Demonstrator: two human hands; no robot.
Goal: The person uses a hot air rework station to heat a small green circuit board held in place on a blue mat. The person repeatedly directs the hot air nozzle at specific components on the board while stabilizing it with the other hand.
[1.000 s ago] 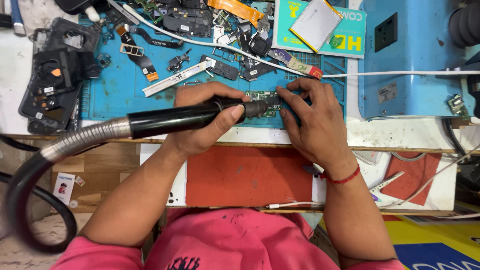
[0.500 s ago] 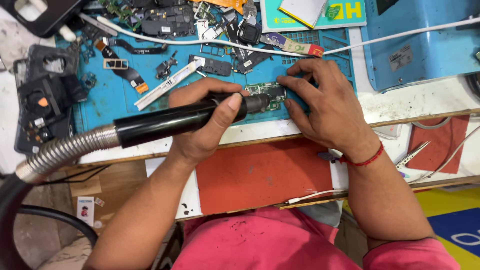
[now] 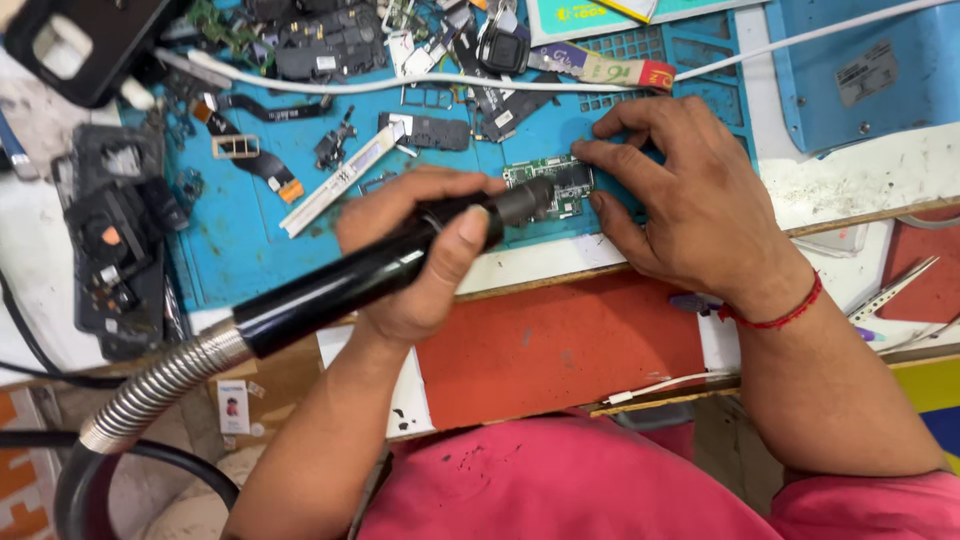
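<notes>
Near the tabletop's front edge, the left hand (image 3: 420,250) grips a black hot-air handpiece (image 3: 400,265) like a pen, its nozzle over a small green circuit board (image 3: 555,180), apparently for steady aim. The right hand's (image 3: 690,205) fingertips (image 3: 585,150) pin the board to the blue mat (image 3: 240,250). Toward the back edge lie a teal packet (image 3: 590,15) and a red-ended strip label (image 3: 615,70).

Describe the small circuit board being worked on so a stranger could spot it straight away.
Start at the blue work mat covering the bench, and go to its near edge between the two hands. There lies the small green circuit board, pinned by the right hand and met by the black nozzle tool in the left hand. Unlike the black parts around it, it is green.
</notes>
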